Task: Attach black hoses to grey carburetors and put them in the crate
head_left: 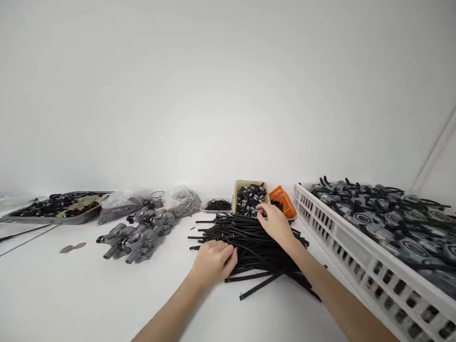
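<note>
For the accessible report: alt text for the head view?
A person's left hand rests, fingers curled, on a pile of black tubes on a white table, while the right hand reaches to a beige tub of clips behind it. Grey metal castings lie left; a white crate of parts stands right.

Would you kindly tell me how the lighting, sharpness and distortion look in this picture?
Head view: soft, even light, with only faint shadows under the left hand and the tubes; head view: no hard glare on the table; head view: wide-angle stretching at the edges, where the crate splays outward; head view: the right hand is sharp, the far tray softer.
</note>
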`<action>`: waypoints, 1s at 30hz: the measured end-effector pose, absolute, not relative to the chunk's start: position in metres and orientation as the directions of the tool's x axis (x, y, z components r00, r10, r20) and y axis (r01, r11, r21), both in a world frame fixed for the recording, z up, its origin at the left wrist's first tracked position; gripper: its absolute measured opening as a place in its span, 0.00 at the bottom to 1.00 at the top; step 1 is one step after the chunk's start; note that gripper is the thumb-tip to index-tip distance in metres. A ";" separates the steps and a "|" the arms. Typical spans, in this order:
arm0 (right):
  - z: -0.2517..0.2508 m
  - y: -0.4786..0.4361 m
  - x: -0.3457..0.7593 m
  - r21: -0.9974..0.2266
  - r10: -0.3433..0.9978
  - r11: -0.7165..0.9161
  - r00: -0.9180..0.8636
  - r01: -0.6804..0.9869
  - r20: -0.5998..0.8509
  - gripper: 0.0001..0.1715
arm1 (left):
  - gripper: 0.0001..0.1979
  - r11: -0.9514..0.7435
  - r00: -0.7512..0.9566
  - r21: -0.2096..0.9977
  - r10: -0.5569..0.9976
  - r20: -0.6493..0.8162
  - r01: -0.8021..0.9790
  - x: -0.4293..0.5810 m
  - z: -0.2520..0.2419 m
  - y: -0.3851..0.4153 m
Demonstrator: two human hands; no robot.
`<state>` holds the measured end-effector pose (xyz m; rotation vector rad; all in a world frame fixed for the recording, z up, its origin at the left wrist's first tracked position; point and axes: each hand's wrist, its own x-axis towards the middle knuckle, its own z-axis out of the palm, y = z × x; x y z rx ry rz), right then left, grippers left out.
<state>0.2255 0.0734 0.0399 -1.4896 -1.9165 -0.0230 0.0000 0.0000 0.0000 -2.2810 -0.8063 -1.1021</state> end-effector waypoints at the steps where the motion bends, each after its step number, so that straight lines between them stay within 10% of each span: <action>1: 0.047 0.088 0.218 -0.412 0.865 0.312 -0.076 0.856 0.496 0.14 | 0.17 -0.711 0.502 -0.171 0.286 0.816 0.683 0.000 0.001 -0.001; 11: 0.058 0.164 0.175 -0.567 0.905 0.113 0.151 0.816 0.398 0.07 | 0.17 -0.688 0.502 -0.241 0.204 0.841 0.684 -0.005 0.002 -0.001; 21: 0.054 0.063 0.207 -0.673 0.780 0.481 0.076 0.562 0.621 0.17 | 0.18 -0.686 0.512 -0.195 0.293 0.808 0.701 -0.008 -0.003 0.001; 30: 0.010 0.003 0.232 -0.148 0.412 0.745 -0.273 0.651 0.869 0.08 | 0.19 -0.431 0.300 0.042 0.690 0.659 0.901 -0.041 0.014 0.011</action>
